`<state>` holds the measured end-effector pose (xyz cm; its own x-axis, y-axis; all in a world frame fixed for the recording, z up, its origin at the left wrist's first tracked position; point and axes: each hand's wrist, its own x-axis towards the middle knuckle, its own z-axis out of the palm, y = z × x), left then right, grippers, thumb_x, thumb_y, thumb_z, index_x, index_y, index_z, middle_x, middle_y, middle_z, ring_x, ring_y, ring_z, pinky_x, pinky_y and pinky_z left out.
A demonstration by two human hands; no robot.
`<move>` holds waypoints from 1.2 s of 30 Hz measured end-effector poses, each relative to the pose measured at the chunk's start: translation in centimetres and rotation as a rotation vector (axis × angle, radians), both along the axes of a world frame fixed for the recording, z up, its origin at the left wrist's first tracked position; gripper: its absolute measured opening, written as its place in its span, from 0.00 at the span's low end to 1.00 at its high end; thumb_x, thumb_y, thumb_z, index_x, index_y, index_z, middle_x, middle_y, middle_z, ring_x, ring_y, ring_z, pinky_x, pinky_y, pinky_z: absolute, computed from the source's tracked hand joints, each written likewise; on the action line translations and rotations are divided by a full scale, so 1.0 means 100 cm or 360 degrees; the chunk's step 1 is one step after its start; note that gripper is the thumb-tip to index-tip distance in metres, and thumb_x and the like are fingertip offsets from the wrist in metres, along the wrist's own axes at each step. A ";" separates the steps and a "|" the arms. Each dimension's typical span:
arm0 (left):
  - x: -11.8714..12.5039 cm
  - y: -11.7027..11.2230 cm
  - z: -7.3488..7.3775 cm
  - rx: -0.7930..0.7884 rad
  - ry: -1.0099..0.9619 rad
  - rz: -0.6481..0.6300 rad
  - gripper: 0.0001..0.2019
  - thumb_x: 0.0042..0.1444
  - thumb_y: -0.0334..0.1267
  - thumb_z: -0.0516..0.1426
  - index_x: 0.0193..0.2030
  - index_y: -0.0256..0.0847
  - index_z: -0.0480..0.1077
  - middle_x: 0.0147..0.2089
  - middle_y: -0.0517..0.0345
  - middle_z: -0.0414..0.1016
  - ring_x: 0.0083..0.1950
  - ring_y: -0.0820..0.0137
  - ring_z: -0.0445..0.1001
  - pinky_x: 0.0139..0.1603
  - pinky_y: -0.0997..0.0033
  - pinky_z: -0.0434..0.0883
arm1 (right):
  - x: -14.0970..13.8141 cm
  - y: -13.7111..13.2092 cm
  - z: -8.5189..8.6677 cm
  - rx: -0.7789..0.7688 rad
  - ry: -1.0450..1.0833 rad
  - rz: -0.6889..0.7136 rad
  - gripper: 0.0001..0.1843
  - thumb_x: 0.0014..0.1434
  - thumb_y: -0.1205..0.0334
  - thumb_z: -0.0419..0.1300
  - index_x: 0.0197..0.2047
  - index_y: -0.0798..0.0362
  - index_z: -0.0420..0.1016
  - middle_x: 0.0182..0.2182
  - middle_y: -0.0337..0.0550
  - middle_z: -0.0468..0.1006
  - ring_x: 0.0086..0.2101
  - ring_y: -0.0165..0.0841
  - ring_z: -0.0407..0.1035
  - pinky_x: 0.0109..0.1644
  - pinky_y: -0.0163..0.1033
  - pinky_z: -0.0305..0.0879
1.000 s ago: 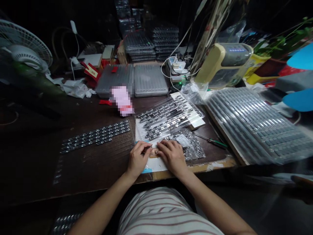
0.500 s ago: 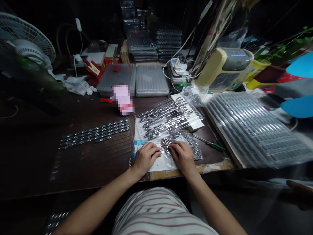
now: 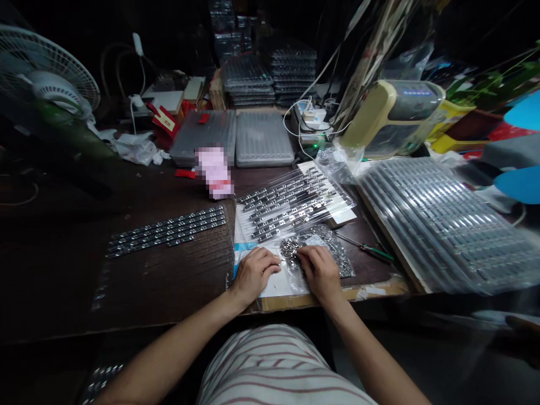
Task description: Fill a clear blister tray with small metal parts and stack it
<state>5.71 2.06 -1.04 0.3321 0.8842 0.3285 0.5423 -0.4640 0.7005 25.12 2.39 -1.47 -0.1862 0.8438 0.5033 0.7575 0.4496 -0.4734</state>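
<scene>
My left hand [image 3: 255, 274] rests with curled fingers on a white sheet [image 3: 274, 287], just left of a small heap of loose metal parts [image 3: 290, 249]. My right hand [image 3: 320, 273] lies with its fingertips at the heap's right side, over a clear bag of similar parts [image 3: 333, 253]. Whether either hand grips anything is hidden by the fingers. Beyond the hands, clear plastic sleeves of slotted metal strips [image 3: 293, 205] lie on the sheet.
Rows of bare metal strips [image 3: 166, 232] lie on the dark table [image 3: 169, 287] to the left. A green-handled screwdriver [image 3: 377, 253] lies to the right, beside a large pile of sleeved strips [image 3: 439, 225]. Grey trays [image 3: 264, 140], cables and a cream machine [image 3: 392, 118] stand behind.
My hands have moved apart and rightward from their close position over a tan piece, which no longer shows. The heap of parts now lies between them, and the view has shifted slightly.
</scene>
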 end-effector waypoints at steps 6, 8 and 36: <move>-0.046 0.026 0.018 0.0097 -0.0025 0.0411 0.06 0.57 0.35 0.57 0.39 0.44 0.76 0.37 0.55 0.75 0.41 0.67 0.72 0.44 0.64 0.70 | -0.019 -0.003 0.006 -0.0047 0.0213 0.0189 0.10 0.63 0.64 0.55 0.44 0.48 0.76 0.35 0.44 0.77 0.37 0.34 0.70 0.40 0.40 0.68; -0.080 0.039 0.017 0.0181 0.0165 0.0617 0.06 0.57 0.38 0.58 0.36 0.44 0.76 0.36 0.55 0.75 0.41 0.65 0.70 0.44 0.63 0.68 | -0.029 -0.003 0.005 -0.0069 0.0211 0.0270 0.07 0.62 0.62 0.57 0.40 0.48 0.77 0.33 0.42 0.78 0.35 0.32 0.71 0.39 0.38 0.67; -0.040 0.061 0.009 0.0075 0.0369 0.0345 0.02 0.56 0.33 0.58 0.37 0.41 0.72 0.37 0.56 0.75 0.40 0.66 0.73 0.42 0.65 0.66 | 0.004 -0.009 -0.002 0.0044 -0.0577 -0.0036 0.10 0.64 0.60 0.54 0.44 0.50 0.75 0.39 0.45 0.76 0.38 0.37 0.65 0.37 0.42 0.57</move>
<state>1.75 8.15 -0.18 0.2087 0.9282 0.3081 0.7746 -0.3492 0.5273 25.53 1.51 -1.66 -0.3379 0.8369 0.4306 0.8839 0.4394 -0.1604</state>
